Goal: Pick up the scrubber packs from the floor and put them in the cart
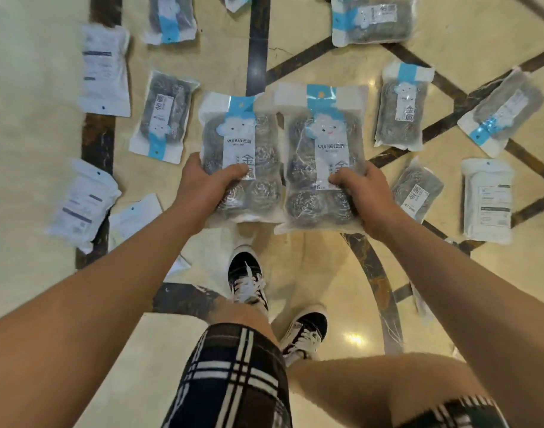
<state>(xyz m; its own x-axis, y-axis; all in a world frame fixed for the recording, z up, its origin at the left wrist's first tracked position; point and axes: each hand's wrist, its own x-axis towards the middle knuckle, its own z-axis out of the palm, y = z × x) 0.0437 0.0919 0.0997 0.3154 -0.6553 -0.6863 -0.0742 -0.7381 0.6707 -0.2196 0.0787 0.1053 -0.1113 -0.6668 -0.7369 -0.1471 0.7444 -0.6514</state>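
Presently holding two scrubber packs side by side at the middle of the frame, both lifted above the marble floor, edges nearly touching. Going left to right: lying at far left, three white packs face-down, one at upper left, one at lower left, one more half hidden behind the left forearm. Lying just right of the upper one, a face-up pack with its blue band toward the bottom. Gripping the left pack at its near left edge, left hand with thumb curled over the front label and fingers tucked underneath, grip clamped on it. Gripping the right pack at its near right edge, right hand with thumb pressing across the front and fingers wrapped behind, grip likewise clamped. Resting right of that, a face-up pack at centre right, a smaller one partly behind the right hand, a tilted pack near the right edge, and a white face-down pack below it. Lying along the top edge, three more packs, the one at upper right being the clearest. Standing at lower centre, two dark sneakers with white laces, below the plaid shorts. Not appearing anywhere in frame, the cart.
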